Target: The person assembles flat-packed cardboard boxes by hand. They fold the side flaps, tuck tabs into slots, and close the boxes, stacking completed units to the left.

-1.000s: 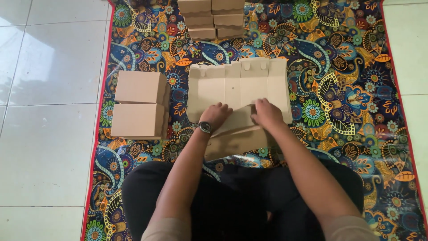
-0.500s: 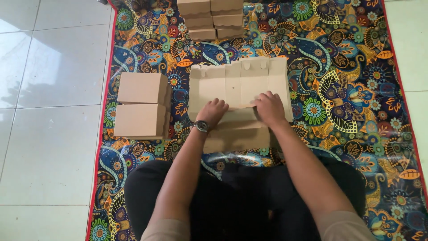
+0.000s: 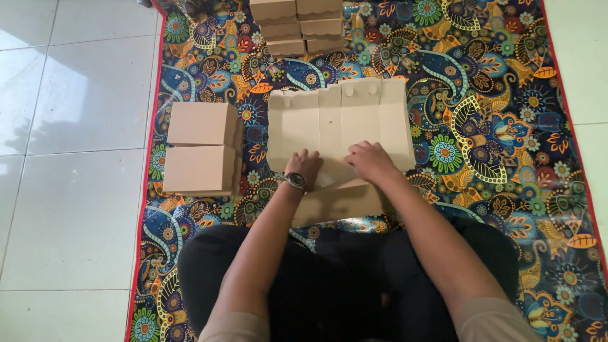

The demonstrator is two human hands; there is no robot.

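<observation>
A flat, unfolded cardboard box blank [image 3: 339, 123] lies on a patterned mat in front of me. My left hand [image 3: 304, 166], with a wristwatch on the wrist, presses on its near edge left of centre. My right hand [image 3: 368, 159] presses the near edge just to the right. Under both hands a near flap [image 3: 339, 199] of the blank is folded and angled toward my lap. Fingers of both hands are curled down on the cardboard.
Two closed brown boxes [image 3: 199, 149] sit side by side on the mat to my left. A stack of folded boxes [image 3: 297, 25] stands at the far edge. The colourful mat [image 3: 494, 126] lies on white floor tiles [image 3: 69, 126]. My crossed legs are below.
Both hands have shifted slightly along the near edge of the blank, pressing the near flap; the flap's fold angle has changed a little. The boxes beside me have not moved.
</observation>
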